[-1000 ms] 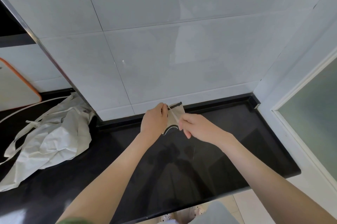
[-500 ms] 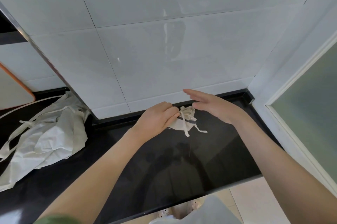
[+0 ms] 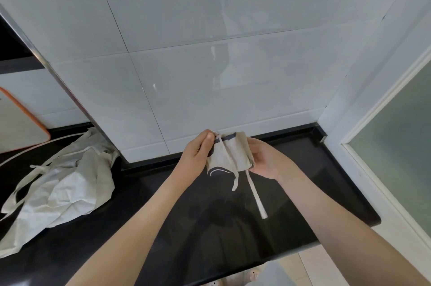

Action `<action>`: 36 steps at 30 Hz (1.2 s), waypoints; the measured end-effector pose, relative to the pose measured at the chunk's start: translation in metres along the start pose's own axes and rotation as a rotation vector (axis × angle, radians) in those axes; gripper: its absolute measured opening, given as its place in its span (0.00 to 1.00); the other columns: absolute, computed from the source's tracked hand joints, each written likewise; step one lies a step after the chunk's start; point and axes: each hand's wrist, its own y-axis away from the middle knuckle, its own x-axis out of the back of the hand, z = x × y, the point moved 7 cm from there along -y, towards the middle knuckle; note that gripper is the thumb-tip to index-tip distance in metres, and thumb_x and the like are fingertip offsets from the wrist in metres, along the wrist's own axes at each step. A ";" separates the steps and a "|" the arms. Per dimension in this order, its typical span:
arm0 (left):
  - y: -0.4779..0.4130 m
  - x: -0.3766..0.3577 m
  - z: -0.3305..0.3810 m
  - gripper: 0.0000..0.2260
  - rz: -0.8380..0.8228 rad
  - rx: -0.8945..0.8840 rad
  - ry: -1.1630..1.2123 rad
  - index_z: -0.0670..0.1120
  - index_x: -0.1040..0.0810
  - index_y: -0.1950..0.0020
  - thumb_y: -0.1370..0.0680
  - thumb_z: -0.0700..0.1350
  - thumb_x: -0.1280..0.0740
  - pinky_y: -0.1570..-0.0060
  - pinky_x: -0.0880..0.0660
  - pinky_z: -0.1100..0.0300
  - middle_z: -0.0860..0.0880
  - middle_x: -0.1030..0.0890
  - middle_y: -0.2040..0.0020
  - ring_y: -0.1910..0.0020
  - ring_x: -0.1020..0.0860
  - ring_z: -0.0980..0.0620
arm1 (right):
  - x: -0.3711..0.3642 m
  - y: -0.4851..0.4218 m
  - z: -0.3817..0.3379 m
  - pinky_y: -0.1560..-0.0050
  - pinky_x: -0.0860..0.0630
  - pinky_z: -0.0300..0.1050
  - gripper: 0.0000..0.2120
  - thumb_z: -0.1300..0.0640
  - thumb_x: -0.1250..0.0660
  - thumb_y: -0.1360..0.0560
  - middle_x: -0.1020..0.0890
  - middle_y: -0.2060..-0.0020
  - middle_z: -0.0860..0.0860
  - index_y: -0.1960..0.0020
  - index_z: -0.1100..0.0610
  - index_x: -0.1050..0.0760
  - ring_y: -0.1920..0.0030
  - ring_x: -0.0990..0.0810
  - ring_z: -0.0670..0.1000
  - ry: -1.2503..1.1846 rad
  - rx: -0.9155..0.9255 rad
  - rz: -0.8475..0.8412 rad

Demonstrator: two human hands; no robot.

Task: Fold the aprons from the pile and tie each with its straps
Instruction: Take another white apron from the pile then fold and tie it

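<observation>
A small folded beige apron bundle with dark trim is held up above the black countertop. My left hand pinches its upper left corner between thumb and fingers. My right hand cups the bundle's right side from behind, fingers curled round it. Two loose strap ends hang down from the bundle toward the counter. The pile of unfolded beige aprons lies crumpled at the left of the counter, straps trailing.
A white tiled wall rises right behind the counter. An orange-rimmed board leans at far left. A frosted glass door and white frame stand at right. The counter's front edge runs below my forearms.
The bundle has been lifted off the counter. My right hand, open and hovering above it before, now holds its right side. The strap ends now hang free.
</observation>
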 end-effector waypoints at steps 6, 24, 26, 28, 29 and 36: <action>-0.006 0.001 -0.011 0.15 0.234 0.138 0.075 0.43 0.30 0.59 0.16 0.48 0.47 0.68 0.37 0.68 0.52 0.31 0.67 0.68 0.35 0.59 | -0.029 -0.019 0.032 0.70 0.31 0.35 0.10 0.62 0.42 0.20 0.30 0.70 0.51 0.60 0.58 0.31 0.72 0.31 0.45 0.200 -0.030 0.020; 0.017 0.019 -0.077 0.16 0.645 0.500 0.108 0.46 0.33 0.63 0.16 0.47 0.48 0.61 0.35 0.58 0.50 0.31 0.66 0.65 0.33 0.53 | -0.019 -0.017 0.032 0.73 0.50 0.40 0.16 0.57 0.45 0.18 0.31 0.69 0.50 0.63 0.58 0.33 0.76 0.45 0.45 0.331 0.058 0.123; 0.025 0.018 -0.088 0.15 0.670 0.564 0.162 0.45 0.31 0.60 0.16 0.47 0.48 0.61 0.34 0.58 0.50 0.30 0.65 0.64 0.33 0.52 | -0.022 -0.017 0.033 0.72 0.47 0.39 0.16 0.58 0.46 0.19 0.33 0.73 0.46 0.66 0.57 0.34 0.75 0.44 0.45 0.527 0.066 0.163; 0.037 0.018 -0.099 0.14 0.701 0.626 0.198 0.44 0.29 0.56 0.16 0.48 0.48 0.60 0.33 0.59 0.51 0.29 0.64 0.64 0.32 0.54 | -0.022 -0.021 0.041 0.69 0.41 0.37 0.17 0.55 0.45 0.19 0.33 0.74 0.44 0.66 0.56 0.33 0.75 0.40 0.43 0.688 0.039 0.213; 0.043 0.017 -0.104 0.14 0.710 0.651 0.215 0.44 0.28 0.55 0.16 0.48 0.48 0.58 0.32 0.59 0.51 0.28 0.63 0.63 0.31 0.54 | -0.021 -0.023 0.045 0.67 0.39 0.37 0.17 0.54 0.45 0.19 0.32 0.73 0.45 0.65 0.56 0.32 0.74 0.38 0.43 0.760 0.028 0.236; 0.086 0.015 -0.144 0.12 0.761 0.842 0.282 0.46 0.27 0.50 0.16 0.48 0.47 0.59 0.29 0.62 0.49 0.25 0.58 0.61 0.27 0.55 | -0.029 -0.047 0.091 0.55 0.28 0.37 0.12 0.48 0.40 0.19 0.20 0.51 0.48 0.40 0.52 0.25 0.58 0.24 0.46 0.945 -0.146 0.168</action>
